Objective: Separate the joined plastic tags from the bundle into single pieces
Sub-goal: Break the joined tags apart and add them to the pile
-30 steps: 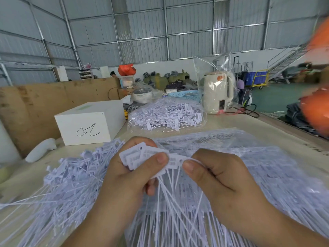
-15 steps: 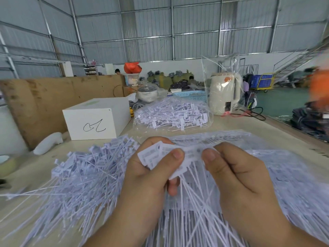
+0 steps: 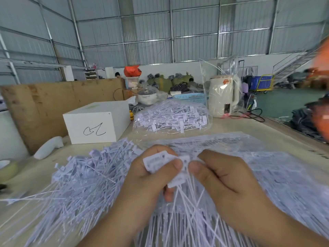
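Tags (image 3: 161,162) white; box (image 3: 97,124) white, black scribble; basket (image 3: 191,98) blue.

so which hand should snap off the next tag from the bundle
Right, probably. The right hand pinches just the end tag of the bundle, while the left hand holds the rest, so it can anchor as the right pulls away.

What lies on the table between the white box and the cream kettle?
In the head view, a clear plastic bag of white tags lies on the table between the white box and the cream kettle.
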Available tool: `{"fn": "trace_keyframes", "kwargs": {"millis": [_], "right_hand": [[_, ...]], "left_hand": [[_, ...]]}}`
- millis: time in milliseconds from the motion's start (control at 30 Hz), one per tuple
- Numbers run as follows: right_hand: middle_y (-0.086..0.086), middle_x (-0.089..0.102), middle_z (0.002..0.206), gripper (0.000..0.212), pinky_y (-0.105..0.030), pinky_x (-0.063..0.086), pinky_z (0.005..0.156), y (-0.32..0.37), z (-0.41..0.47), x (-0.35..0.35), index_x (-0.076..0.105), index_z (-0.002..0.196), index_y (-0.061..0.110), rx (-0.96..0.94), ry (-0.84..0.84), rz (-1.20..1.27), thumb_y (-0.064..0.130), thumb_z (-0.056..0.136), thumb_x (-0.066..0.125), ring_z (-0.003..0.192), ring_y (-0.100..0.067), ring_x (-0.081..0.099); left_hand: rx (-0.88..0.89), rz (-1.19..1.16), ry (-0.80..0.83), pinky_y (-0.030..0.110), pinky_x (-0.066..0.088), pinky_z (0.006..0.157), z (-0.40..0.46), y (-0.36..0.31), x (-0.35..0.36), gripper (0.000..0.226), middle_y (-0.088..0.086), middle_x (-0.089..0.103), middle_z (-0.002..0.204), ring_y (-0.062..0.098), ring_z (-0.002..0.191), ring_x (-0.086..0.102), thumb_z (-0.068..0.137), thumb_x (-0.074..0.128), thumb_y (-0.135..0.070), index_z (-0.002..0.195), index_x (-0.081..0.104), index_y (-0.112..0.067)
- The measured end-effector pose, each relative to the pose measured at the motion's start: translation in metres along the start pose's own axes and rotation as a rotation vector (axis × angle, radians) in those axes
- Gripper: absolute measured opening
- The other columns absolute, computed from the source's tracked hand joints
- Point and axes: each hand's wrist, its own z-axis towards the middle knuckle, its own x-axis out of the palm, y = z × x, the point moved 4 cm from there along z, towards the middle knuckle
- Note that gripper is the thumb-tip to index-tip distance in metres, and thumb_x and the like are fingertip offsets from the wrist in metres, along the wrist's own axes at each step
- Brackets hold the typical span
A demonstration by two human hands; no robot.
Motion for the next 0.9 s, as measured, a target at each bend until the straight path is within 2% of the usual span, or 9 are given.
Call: {"fn": "trace_keyframes", "kwargs": {"millis": [133,200,333,500,567,633,700,767,900], "right_hand": [[0.011,0.037,0.054,0.04,-0.018,0.026,0.047,-0.005,0.002,-0.003,0.042,0.065,0.02,0.03,0.073,-0.007,0.047,0.094,0.048,0.05,-0.003,0.035],[0.013,0.037,0.054,0.04,-0.015,0.024,0.047,-0.003,0.003,-0.004,0.036,0.061,0.026,0.008,0.057,-0.087,0.041,0.096,0.05,0.049,-0.004,0.036],[0.01,0.036,0.055,0.037,-0.016,0.026,0.047,0.002,-0.001,-0.003,0.04,0.063,0.025,-0.017,-0.03,-0.18,0.038,0.096,0.049,0.05,-0.007,0.037],[0.015,0.036,0.051,0.035,-0.013,0.025,0.045,-0.001,-0.003,-0.006,0.041,0.064,0.022,0.09,-0.212,0.141,0.035,0.094,0.052,0.047,0.0,0.031],[0.016,0.036,0.052,0.034,-0.013,0.025,0.045,-0.001,-0.002,-0.008,0.041,0.066,0.022,0.085,-0.207,0.185,0.036,0.094,0.052,0.048,0.001,0.03],[0.011,0.038,0.055,0.029,-0.018,0.026,0.045,-0.002,-0.003,-0.006,0.047,0.074,0.024,0.071,-0.104,0.211,0.045,0.094,0.052,0.048,0.0,0.03],[0.01,0.043,0.057,0.013,-0.018,0.026,0.045,-0.004,-0.004,-0.003,0.05,0.096,0.039,0.091,0.015,0.246,0.051,0.09,0.05,0.046,-0.001,0.032],[0.011,0.047,0.062,0.035,-0.017,0.03,0.045,-0.008,-0.005,-0.001,0.038,0.12,0.046,0.083,0.099,0.146,0.056,0.088,0.049,0.046,-0.004,0.04],[0.013,0.055,0.082,0.063,-0.027,0.048,0.064,-0.014,-0.005,0.005,0.016,0.137,0.055,0.098,0.213,0.0,0.068,0.083,0.047,0.068,-0.008,0.06]], "left_hand": [[-0.005,0.009,0.006,0.016,0.036,0.034,0.001,0.004,0.004,0.014,0.003,0.051,0.047,0.012,0.032,0.042,0.062,0.079,-0.028,0.069,0.069,-0.021],[-0.014,-0.012,-0.007,0.017,0.036,0.035,0.002,0.005,0.004,0.009,0.004,0.05,0.048,0.013,0.034,0.041,0.066,0.079,-0.018,0.068,0.07,-0.02],[-0.071,-0.092,-0.025,0.019,0.036,0.037,0.001,0.007,0.008,0.005,0.004,0.047,0.047,0.015,0.034,0.04,0.065,0.073,-0.021,0.066,0.069,-0.019],[-0.162,-0.259,-0.065,0.016,0.035,0.032,0.0,0.012,0.009,0.02,0.003,0.044,0.045,0.01,0.031,0.039,0.056,0.079,-0.005,0.067,0.068,-0.017],[-0.156,-0.276,-0.084,0.016,0.035,0.032,0.001,0.012,0.008,0.016,0.002,0.043,0.045,0.009,0.032,0.039,0.062,0.076,-0.004,0.065,0.066,-0.017],[-0.123,-0.242,-0.092,0.017,0.034,0.032,0.002,0.011,0.008,0.006,0.002,0.042,0.044,0.011,0.032,0.038,0.067,0.071,-0.018,0.065,0.066,-0.017],[-0.091,-0.179,-0.077,0.018,0.035,0.034,0.002,0.01,0.006,0.006,0.003,0.045,0.045,0.012,0.033,0.038,0.067,0.072,-0.021,0.067,0.067,-0.017],[-0.078,-0.125,-0.039,0.019,0.036,0.036,0.001,0.01,0.006,0.013,0.003,0.047,0.049,0.013,0.035,0.04,0.066,0.08,-0.022,0.07,0.068,-0.018],[-0.083,-0.064,0.026,0.02,0.038,0.04,0.002,0.011,0.003,0.023,0.004,0.05,0.053,0.015,0.04,0.043,0.062,0.081,-0.03,0.075,0.067,-0.018]]}}
